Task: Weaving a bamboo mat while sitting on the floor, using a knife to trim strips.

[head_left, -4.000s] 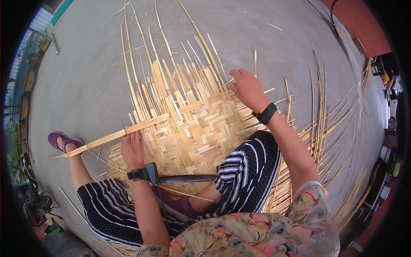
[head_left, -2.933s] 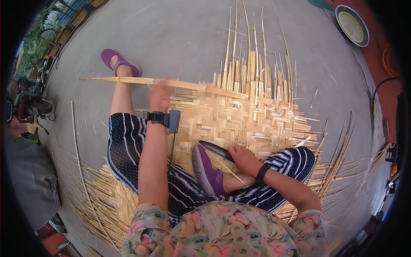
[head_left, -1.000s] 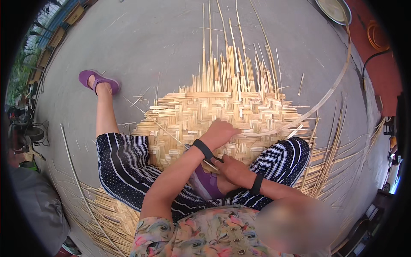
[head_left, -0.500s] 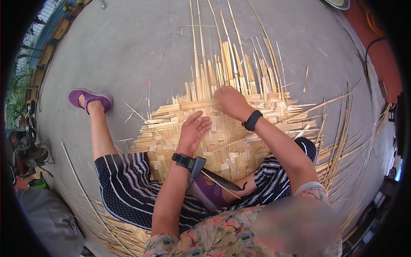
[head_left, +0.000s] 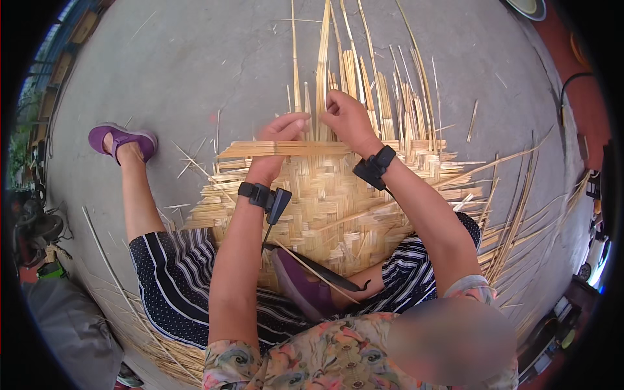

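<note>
A partly woven mat of pale split-reed strips [head_left: 325, 188] lies on the ground before me, in a zigzag weave. My right hand [head_left: 351, 123] is closed at the mat's far edge, pinching an upright reed strip [head_left: 322, 62] that stands raised above its neighbours. Just left of it is my left hand [head_left: 286, 127], slightly blurred, its fingers stretched toward the upright strips. A flat crosswise reed strip [head_left: 260, 149] passes over my left wrist, and its right part lies along the mat's far edge. Several loose strip ends [head_left: 387, 104] stick out beyond that edge.
My purple shoe [head_left: 302, 286] rests on the mat's near part beside a dark, blade-like tool [head_left: 325, 275]. The other shoe [head_left: 123, 142] stands on the concrete at left. Loose reeds [head_left: 507, 227] spread at right; more reeds [head_left: 169, 354] lie at lower left.
My left hand has moved forward from above the mat to the far edge, now beneath the crosswise strip. My right hand has moved slightly forward, and an upright strip is now raised at it.
</note>
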`<state>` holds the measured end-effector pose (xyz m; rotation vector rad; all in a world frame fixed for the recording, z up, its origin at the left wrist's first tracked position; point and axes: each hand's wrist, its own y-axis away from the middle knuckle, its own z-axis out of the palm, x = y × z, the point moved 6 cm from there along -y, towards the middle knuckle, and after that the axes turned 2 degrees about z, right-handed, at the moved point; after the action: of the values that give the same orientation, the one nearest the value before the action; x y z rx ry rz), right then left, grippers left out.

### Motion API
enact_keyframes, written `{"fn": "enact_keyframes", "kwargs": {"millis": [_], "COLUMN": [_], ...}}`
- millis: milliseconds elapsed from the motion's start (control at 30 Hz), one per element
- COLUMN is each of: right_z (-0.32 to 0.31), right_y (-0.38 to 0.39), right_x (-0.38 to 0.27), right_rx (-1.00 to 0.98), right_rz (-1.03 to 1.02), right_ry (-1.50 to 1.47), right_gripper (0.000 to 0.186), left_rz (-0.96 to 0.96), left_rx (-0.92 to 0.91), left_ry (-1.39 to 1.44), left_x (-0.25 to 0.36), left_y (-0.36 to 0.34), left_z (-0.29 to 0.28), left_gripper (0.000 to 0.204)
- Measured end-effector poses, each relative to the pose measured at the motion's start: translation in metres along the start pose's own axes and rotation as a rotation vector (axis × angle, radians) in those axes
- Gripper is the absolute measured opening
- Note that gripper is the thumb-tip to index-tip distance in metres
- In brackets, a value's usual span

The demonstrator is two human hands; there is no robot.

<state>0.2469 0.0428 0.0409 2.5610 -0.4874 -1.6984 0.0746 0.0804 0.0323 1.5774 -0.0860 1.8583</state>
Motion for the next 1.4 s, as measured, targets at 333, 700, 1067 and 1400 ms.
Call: {"fn": "enact_keyframes", "kwargs": {"millis": [333,700,1067,1400], "right_z": [-0.027,-0.023,-0.016,-0.015], "right_y": [0.070,0.070,0.066,0.068], "right_x": [0.014,0.023,0.054,0.047], "right_rx": [-0.302,-0.014,0.129,-0.031], "right_rz": [-0.180,-0.099,0.067,-0.060], "right_ry": [0.291,0.105,-0.074,0.192], "right_gripper": [0.030,0.022,0.022,0.033], "left_rz": [-0.173,-0.118,0.117,0.323], "left_rx": [0.011,-0.020,0.104,0.023], "left_ry": [-0.449,-0.612,0.082,-0.043], "left_x": [-0.028,-0.033,-0.036,-0.036], "left_y": [-0.022,-0.038,-0.003,0.000], "left_z": [0.028,0.041,0.052,0.055], "left_gripper": [0.015,0.032,0.030,0.040]}}
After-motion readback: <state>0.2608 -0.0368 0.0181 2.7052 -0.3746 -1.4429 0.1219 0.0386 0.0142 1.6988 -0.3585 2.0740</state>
